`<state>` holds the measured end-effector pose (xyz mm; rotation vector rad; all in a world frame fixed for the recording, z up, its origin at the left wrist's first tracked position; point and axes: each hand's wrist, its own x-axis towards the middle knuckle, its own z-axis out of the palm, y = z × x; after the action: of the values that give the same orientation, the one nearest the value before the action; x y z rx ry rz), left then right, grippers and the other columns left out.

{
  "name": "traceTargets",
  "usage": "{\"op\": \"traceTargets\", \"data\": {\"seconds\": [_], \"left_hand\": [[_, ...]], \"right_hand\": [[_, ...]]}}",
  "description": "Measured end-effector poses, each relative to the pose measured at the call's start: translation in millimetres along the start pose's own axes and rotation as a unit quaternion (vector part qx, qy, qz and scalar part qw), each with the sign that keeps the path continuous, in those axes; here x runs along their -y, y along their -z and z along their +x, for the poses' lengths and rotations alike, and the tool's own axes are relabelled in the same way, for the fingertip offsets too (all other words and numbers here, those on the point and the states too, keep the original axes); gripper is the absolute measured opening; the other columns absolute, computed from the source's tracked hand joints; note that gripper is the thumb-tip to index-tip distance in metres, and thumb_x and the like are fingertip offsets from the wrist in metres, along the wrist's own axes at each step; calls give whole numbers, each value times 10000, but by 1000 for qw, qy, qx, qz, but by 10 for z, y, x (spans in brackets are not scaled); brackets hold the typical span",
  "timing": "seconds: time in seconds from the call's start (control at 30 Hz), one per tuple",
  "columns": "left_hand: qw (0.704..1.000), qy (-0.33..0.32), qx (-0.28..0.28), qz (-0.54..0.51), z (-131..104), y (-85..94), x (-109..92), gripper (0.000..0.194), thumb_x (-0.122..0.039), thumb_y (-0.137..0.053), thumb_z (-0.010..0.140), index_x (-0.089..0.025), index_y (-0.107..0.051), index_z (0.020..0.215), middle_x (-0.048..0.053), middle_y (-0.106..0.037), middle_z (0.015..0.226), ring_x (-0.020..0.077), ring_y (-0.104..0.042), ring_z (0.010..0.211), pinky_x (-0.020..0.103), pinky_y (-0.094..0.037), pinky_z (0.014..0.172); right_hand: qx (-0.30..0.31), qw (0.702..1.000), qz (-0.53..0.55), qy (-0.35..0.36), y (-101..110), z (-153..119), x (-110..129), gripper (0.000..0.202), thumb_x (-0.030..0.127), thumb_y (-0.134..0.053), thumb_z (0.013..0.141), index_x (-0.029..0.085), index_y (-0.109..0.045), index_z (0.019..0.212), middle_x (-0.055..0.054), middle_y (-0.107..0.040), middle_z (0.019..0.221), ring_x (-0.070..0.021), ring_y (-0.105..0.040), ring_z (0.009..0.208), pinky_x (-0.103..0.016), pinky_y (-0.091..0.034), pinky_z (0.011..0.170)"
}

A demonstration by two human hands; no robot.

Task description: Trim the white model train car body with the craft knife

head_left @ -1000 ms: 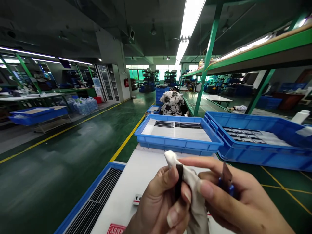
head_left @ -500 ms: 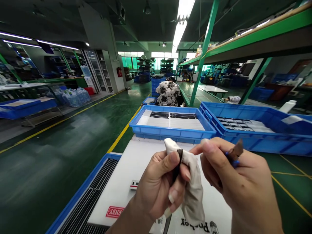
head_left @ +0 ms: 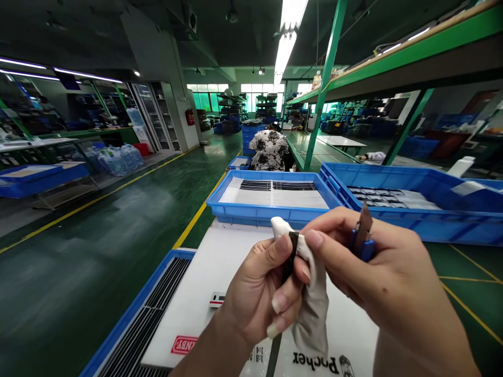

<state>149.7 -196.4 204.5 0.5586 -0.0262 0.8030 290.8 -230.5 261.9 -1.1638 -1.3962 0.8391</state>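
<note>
My left hand [head_left: 261, 293] pinches a dark, narrow strip [head_left: 288, 262] together with a white cloth [head_left: 314, 309] that hangs down on its right side. The strip's lower end runs down below my fingers. My right hand [head_left: 365, 262] presses thumb and fingertips on the cloth beside the strip's top end. A blue cutter [head_left: 362, 235] with a metal blade pointing up is tucked in the fingers of that same hand. Both hands are above a white printed board [head_left: 208, 262].
Ahead is a blue tray [head_left: 275, 213] of dark strips on white sheets; another blue bin [head_left: 412, 225] stands right. Dark strips fill a tray [head_left: 157, 283] at lower left. A person in a patterned top [head_left: 269, 149] sits beyond, by a green shelf post [head_left: 324, 94].
My right hand has moved left and closed on the cloth beside the strip. The cutter in it has turned more upright. The view has shifted slightly.
</note>
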Motion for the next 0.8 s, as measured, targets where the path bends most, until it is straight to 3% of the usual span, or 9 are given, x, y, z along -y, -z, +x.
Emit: {"op": "traceTargets", "data": {"seconds": [0.13,0.23,0.47,0.63,0.8], "left_hand": [[1000,-1,10,-6,13,9,-20,320,-334,-719,928,-68,-792,766,-34,-491,400,53,-424,271,109,-462,321],[1000,12,20,-12,26,4,-33,305,-323,-711,934,-79,-794,772,-37,-489,402,54,-425,278,107,-470,330],[999,28,20,-36,53,-31,-23,293,-317,-718,931,-79,-789,775,-35,-509,412,56,-426,283,108,-492,354],[999,19,23,-41,85,-30,5,305,-333,-709,938,-80,-789,787,-40,-502,407,53,-409,273,107,-482,344],[999,21,13,-39,119,-27,15,311,-329,-711,935,-73,-775,770,-40,-494,398,52,-400,266,109,-474,336]], "right_hand": [[-1,1000,-1,14,30,62,-35,204,386,-715,909,231,-753,783,76,-420,440,-53,-338,367,-163,-246,351],[43,997,42,42,59,112,-46,123,348,-727,913,241,-776,876,74,-449,458,-62,-392,360,-145,-295,336],[86,983,140,-85,62,108,104,111,262,-740,891,218,-807,969,79,-430,462,-35,-319,400,-115,-245,376],[98,974,177,-103,65,151,74,173,298,-769,853,187,-803,980,80,-415,453,-46,-323,403,-135,-270,381],[141,965,207,-82,111,213,-55,122,296,-736,914,207,-801,968,82,-413,454,-39,-289,371,-113,-251,347]]}}
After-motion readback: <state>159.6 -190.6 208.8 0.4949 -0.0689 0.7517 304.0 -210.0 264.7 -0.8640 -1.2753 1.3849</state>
